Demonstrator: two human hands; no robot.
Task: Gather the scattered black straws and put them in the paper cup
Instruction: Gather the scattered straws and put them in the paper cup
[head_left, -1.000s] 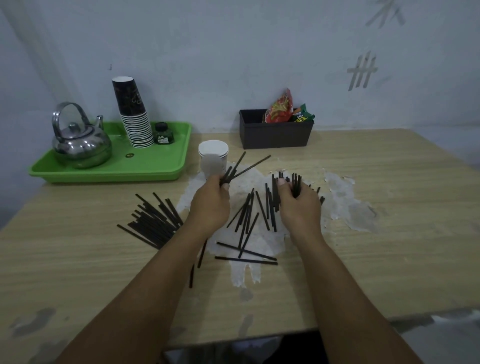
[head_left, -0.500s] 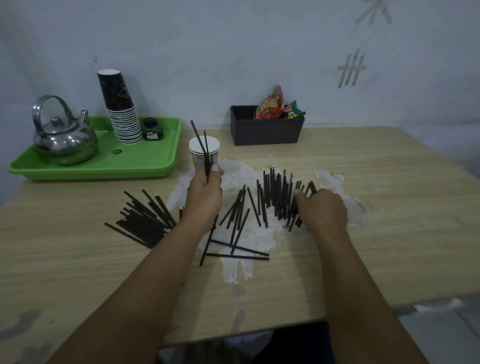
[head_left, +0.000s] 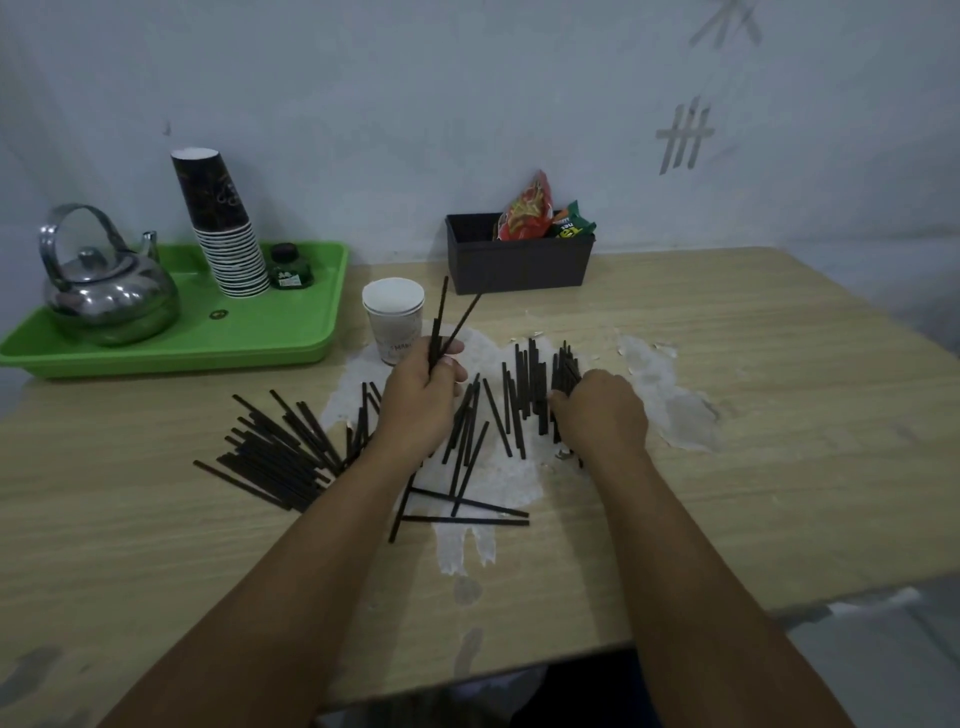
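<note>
Many black straws lie scattered on the wooden table: a pile at the left (head_left: 280, 452), a loose group in the middle (head_left: 467, 441) and a row at the right (head_left: 530, 387). A white paper cup (head_left: 393, 317) stands upright behind them with no straws showing in it. My left hand (head_left: 421, 400) grips two black straws (head_left: 452, 322) that point up and away, just right of the cup. My right hand (head_left: 600, 410) lies on the right-hand row, its fingers curled around a bunch of straws (head_left: 563, 371).
A green tray (head_left: 249, 332) at the back left carries a metal kettle (head_left: 106, 291), a stack of paper cups (head_left: 223, 228) and a small green bottle (head_left: 288, 267). A dark box (head_left: 519, 260) with snack packets stands by the wall. White worn patches mark the table top.
My left hand has drawn back to the right of the cup, still gripping two straws. My right hand has slid left along the row and gathered straws.
</note>
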